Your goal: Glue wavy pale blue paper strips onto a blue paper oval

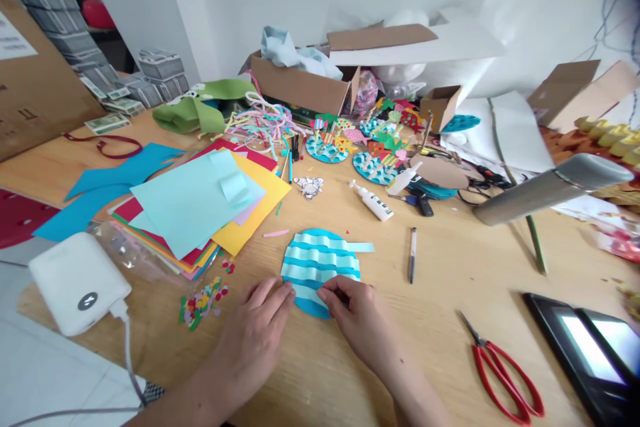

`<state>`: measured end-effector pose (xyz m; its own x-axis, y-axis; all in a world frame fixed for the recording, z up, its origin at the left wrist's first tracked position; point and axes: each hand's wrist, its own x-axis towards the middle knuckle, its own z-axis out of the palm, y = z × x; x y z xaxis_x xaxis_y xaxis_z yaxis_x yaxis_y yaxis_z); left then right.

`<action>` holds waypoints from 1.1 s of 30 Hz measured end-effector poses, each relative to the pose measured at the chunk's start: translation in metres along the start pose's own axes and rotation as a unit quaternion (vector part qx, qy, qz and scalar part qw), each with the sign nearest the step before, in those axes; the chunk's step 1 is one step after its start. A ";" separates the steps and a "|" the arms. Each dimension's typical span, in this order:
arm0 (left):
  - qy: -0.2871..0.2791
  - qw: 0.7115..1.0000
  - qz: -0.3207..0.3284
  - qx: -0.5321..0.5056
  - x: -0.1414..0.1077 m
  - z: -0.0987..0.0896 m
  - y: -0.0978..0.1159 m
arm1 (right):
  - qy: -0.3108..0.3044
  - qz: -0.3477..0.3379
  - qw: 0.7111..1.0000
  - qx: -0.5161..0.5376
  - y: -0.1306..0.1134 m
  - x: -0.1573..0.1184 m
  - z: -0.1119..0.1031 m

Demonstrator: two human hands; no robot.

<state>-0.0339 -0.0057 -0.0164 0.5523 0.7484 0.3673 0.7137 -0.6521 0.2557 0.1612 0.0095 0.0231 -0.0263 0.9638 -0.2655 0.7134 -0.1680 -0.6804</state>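
Observation:
A round blue paper disc (316,235) lies on the wooden table, crossed by several wavy light blue paper strips (320,257). One strip (363,247) reaches past the disc's right edge. My left hand (260,317) lies with its fingers stretched out, fingertips touching the lower left edge of the disc. With thumb and forefinger pinched, my right hand (353,310) holds the lowest light blue paper strip (306,293) at the disc's lower right. Its other fingers are curled and partly hidden. A white glue bottle (374,203) lies beyond the disc.
Red-handled scissors (500,367), a pen (413,255) and a grey flask (545,190) lie or stand to the right. Coloured paper sheets (185,197), paper scraps (203,300) and a white power bank (80,283) are on the left. Decorated discs (327,149) sit farther back.

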 end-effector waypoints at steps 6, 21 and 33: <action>-0.020 0.998 -0.025 -0.047 0.006 -0.008 -0.001 | -0.012 0.008 1.000 -0.010 0.000 0.002 0.002; -0.074 0.995 -0.059 0.005 0.031 -0.014 0.006 | -0.030 -0.008 0.991 0.127 -0.006 0.007 0.005; -0.020 0.997 -0.058 -0.039 0.026 0.004 0.001 | 0.046 0.008 0.997 -0.068 0.001 0.006 0.013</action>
<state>-0.0171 0.0130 -0.0103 0.4862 0.8221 0.2963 0.7384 -0.5679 0.3638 0.1528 0.0121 0.0120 0.0467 0.9772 -0.2071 0.8013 -0.1605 -0.5763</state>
